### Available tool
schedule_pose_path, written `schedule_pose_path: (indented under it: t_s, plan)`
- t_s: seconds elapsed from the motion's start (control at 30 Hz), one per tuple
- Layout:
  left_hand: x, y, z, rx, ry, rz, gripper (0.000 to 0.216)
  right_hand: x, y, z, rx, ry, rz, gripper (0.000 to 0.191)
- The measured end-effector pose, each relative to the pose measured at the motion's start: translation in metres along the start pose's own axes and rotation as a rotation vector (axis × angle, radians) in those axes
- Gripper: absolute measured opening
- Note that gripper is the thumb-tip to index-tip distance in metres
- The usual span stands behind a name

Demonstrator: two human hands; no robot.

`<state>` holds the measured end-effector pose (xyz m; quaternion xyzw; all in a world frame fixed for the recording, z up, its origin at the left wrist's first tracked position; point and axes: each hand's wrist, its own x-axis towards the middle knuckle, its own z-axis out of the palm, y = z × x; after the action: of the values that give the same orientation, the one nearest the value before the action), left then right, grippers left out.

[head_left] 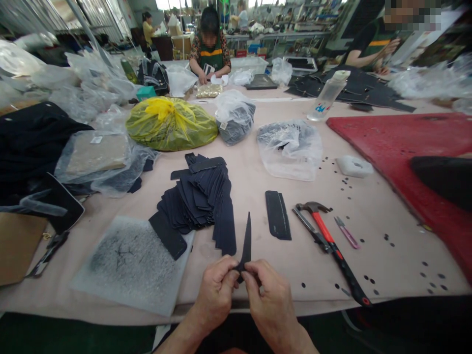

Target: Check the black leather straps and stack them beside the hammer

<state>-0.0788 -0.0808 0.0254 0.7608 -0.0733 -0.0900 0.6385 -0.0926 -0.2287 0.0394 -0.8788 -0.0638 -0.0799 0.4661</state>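
Note:
Pinched between my two hands is a dark fabric piece, bent and seen nearly edge-on above the table's front edge. My left hand grips its near end with thumb and forefinger. On the other side, my right hand pinches the same end, thumb close to the left one. Beyond them lies a fanned heap of similar dark pieces, some reaching over a scuffed translucent cutting mat. A single dark piece with a pale line along it lies flat, right of the heap.
A claw hammer, a box cutter and pink thread snips lie at the right. Behind stand a yellow bag, clear plastic bags and a bottle. A red board covers the right side. Co-workers sit across the table.

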Motion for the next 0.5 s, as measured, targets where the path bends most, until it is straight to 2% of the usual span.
schedule_pose_path:
  t_s: [0.27, 0.43, 0.5]
  plan:
    - [0.003, -0.002, -0.002, 0.018, 0.041, -0.022, 0.016, 0.003, -0.003, 0.007, 0.018, -0.020, 0.056, 0.017]
    - [0.013, 0.003, -0.003, -0.212, -0.009, -0.230, 0.018, 0.007, 0.001, 0.003, 0.022, 0.012, 0.143, 0.015]
    - [0.015, 0.005, -0.004, -0.308, -0.046, -0.289, 0.022, 0.008, 0.003, -0.001, 0.019, 0.010, 0.121, 0.014]
